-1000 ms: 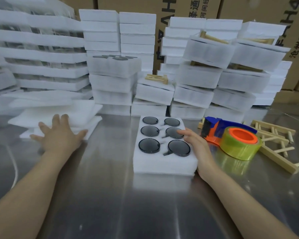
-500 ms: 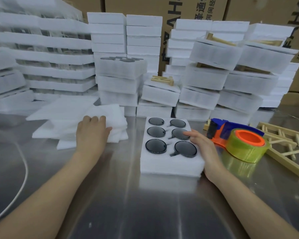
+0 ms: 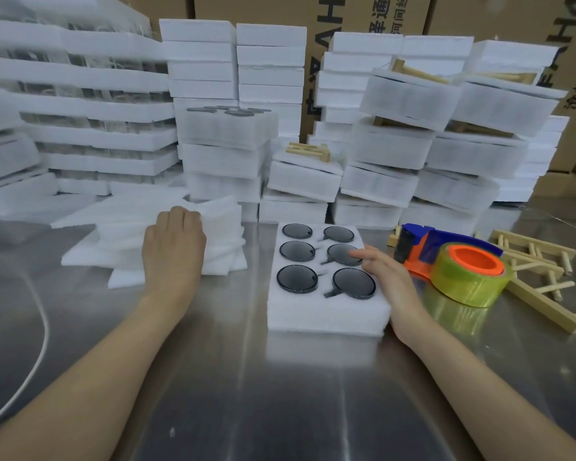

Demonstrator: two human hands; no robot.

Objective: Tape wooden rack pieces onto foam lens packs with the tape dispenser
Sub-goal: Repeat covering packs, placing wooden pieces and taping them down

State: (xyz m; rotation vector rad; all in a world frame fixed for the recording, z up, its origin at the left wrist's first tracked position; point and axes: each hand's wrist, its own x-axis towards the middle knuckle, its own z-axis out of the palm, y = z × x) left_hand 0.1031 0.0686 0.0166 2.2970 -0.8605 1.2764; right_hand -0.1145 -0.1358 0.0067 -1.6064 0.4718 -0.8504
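Presently, at middle frame, the foam lens pack (image 3: 326, 311) lies flat on the steel worktop (image 3: 246, 394). It holds six dark round lenses (image 3: 296, 278) seated in two columns. Its near edge is square to the viewer.

Right hand (image 3: 391, 277): lies along the pack's right edge with the grip open and the fingers fairly straight. The index tip touches the middle lens of the right column.

Left hand (image 3: 173, 247): on the loose pile of foam sheets (image 3: 220, 224) at left of centre. The fingers curl down out of sight over the top sheets, gripping them. The sheet edges are fanned and uneven.

A strip of bare steel separates the sheet pile from the pack. More bare steel shows in the lower frame between the two forearms.

The tape dispenser (image 3: 423, 254), blue and orange, lies just right of the right hand. Its yellow-green tape roll (image 3: 469, 287) faces up. The hand sits between the pack and the dispenser with little room to spare.

The wooden rack pieces (image 3: 542, 301) lie at the right edge of frame, partly behind the roll. One more wooden piece (image 3: 310, 150) lies atop a stacked pack at upper centre.

Stacks of foam packs (image 3: 396, 141) wall off the far side of the worktop, with cardboard boxes (image 3: 363, 15) behind them. A white cable (image 3: 37, 354) curves through the lower left.
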